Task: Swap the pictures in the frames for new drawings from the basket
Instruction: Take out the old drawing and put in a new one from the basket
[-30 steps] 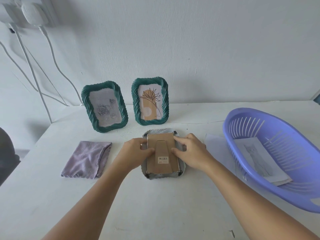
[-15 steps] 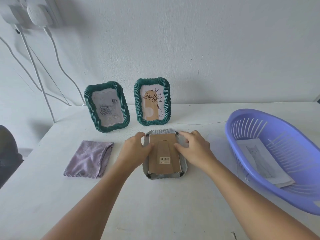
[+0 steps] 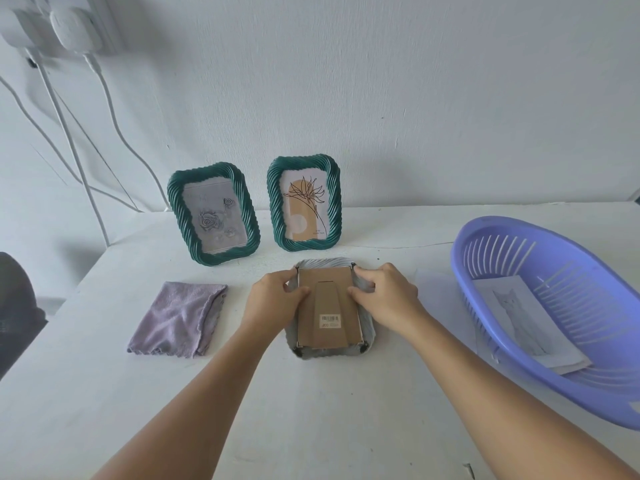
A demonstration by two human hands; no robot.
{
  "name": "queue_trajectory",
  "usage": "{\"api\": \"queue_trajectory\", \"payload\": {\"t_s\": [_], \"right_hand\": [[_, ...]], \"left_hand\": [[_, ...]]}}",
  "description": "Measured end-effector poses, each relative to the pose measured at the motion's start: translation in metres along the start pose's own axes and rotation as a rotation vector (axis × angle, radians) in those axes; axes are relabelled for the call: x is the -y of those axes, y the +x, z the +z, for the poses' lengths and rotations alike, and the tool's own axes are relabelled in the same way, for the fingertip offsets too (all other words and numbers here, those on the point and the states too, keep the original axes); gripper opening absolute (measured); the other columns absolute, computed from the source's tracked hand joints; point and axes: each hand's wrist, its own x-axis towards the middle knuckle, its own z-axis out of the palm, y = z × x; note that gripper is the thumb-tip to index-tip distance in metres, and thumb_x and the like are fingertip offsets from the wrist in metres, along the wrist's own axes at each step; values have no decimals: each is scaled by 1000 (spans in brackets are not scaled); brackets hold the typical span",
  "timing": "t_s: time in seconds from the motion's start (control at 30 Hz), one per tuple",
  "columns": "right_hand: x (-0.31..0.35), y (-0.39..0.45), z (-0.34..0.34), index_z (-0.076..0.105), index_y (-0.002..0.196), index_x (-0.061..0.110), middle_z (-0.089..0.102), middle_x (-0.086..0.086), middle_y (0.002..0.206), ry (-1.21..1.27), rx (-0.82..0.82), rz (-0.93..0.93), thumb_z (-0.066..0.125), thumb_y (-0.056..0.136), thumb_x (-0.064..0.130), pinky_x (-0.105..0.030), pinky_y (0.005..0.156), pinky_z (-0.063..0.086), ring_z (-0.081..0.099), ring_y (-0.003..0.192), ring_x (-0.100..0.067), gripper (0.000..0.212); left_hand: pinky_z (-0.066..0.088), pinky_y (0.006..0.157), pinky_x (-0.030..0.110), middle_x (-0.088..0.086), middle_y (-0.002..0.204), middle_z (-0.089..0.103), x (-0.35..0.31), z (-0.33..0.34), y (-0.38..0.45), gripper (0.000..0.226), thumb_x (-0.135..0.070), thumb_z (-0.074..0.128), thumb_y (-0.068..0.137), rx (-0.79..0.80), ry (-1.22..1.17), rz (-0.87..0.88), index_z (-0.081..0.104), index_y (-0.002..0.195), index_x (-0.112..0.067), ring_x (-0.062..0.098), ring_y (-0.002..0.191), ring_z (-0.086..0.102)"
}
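A picture frame (image 3: 330,352) lies face down at the table's middle, its brown cardboard back (image 3: 327,308) with a barcode sticker facing up. My left hand (image 3: 273,299) grips its left edge, thumb on the cardboard. My right hand (image 3: 384,294) grips the right edge, fingertips at the top right corner clip. Two green frames stand behind: one with a rose drawing (image 3: 213,221), one with a flower print (image 3: 304,202). A purple basket (image 3: 485,237) at the right holds a cat drawing (image 3: 519,313) on a few sheets.
A folded lilac cloth (image 3: 176,318) lies left of the flat frame. White cables (image 3: 62,109) hang from wall plugs at the upper left. A dark object (image 3: 15,306) sits beyond the table's left edge. The wall stands close behind the frames.
Both hands have shifted a little along the flat frame's sides toward its upper corners. The frame stays face down in the same spot.
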Motion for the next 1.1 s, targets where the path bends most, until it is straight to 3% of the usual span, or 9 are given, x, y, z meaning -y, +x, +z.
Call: {"api": "queue_trajectory", "payload": {"t_s": [0.1,0.17,0.3,0.4,0.6,0.67,0.7,0.8,1.1], "right_hand": [[0,1,1,50,144,43,51,0,117,25,-2,7,62,93,51,-43,107,38,55,120,-21,53],[0,0,1,51,144,43,51,1,116,31,-5,7,63,93,51,-43,106,38,55,119,-21,54],[1,0,-1,53,143,42,53,0,119,43,-10,3,65,92,49,-41,106,39,54,122,-21,52],[2,-1,-2,55,141,42,53,1,118,59,-16,8,67,91,49,-41,106,39,54,121,-20,52],[1,-1,-3,56,137,41,50,4,109,72,-22,20,68,89,50,-41,104,40,56,113,-18,51],[2,0,-3,56,137,41,50,4,109,75,-23,21,69,89,50,-41,104,40,57,111,-18,51],[1,0,-2,56,137,41,50,5,108,77,-24,22,69,89,50,-41,103,40,57,109,-18,50],[0,0,-2,57,137,40,50,5,105,82,-26,21,69,89,49,-41,102,41,56,100,-15,50],[0,0,-1,58,133,40,51,7,102,105,-39,30,71,87,49,-41,101,42,55,95,-13,49]], "left_hand": [[48,67,35,4,80,65,-1,0,0,48,-34,74,90,-2,-54,-23,64,136,-26,26,82,62],[39,57,30,-4,67,54,-1,0,0,48,-31,75,90,-12,-80,-34,64,136,-25,16,68,54],[53,75,41,11,91,69,-3,0,-2,47,-28,76,89,-12,-111,-44,66,135,-24,26,79,62],[40,57,30,-4,69,54,-3,2,-4,41,-26,76,89,-31,-138,-44,69,130,-26,11,64,49],[36,58,29,-7,65,50,-1,2,-3,45,-30,77,88,-15,-166,-69,66,132,-27,13,64,50],[46,68,36,1,75,61,-2,1,-2,50,-29,75,90,17,-145,-64,63,138,-25,23,78,60],[52,79,40,6,92,68,-3,0,-2,50,-28,74,91,30,-142,-69,62,139,-24,29,92,65],[49,98,41,10,126,66,-4,-1,0,49,-28,72,93,66,-126,-86,61,140,-25,31,115,62],[49,99,48,19,125,63,-5,-1,-5,47,-29,74,91,36,-125,-68,64,137,-24,38,115,60]]}}
